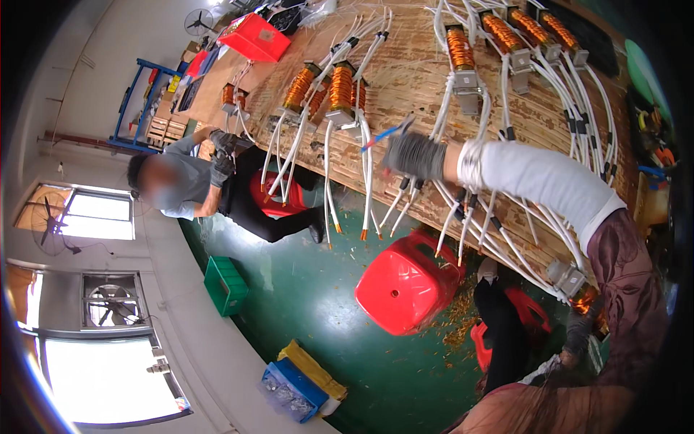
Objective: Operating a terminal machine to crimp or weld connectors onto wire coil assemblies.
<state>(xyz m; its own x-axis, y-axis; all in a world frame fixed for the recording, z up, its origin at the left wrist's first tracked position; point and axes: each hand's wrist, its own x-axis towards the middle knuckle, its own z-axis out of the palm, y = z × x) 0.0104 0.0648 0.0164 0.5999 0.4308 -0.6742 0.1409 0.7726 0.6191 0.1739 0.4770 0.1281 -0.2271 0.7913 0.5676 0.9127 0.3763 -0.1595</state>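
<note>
My right hand [413,155], in a grey glove with a white sleeve, reaches across the wooden workbench. It grips a thin tool with blue and red parts [390,134]; blur hides its kind. My left hand [578,334], also grey-gloved, is low at the bench edge at the right. Its fingers, partly hidden, close around a copper-wound coil [584,298] with a metal bracket [567,276]. White leads run from this coil along the edge. Other copper coils [340,88] with white leads stand on the bench beyond my right hand, and another row of coils [504,34] lies farther back.
Red stools [397,283] stand beside the wooden workbench [405,65]. A co-worker [184,177] in gloves sits at the far left. A red bin [256,37] lies on the bench. On the green floor are a green crate [225,286], a blue box [295,390] and scattered scraps [463,322].
</note>
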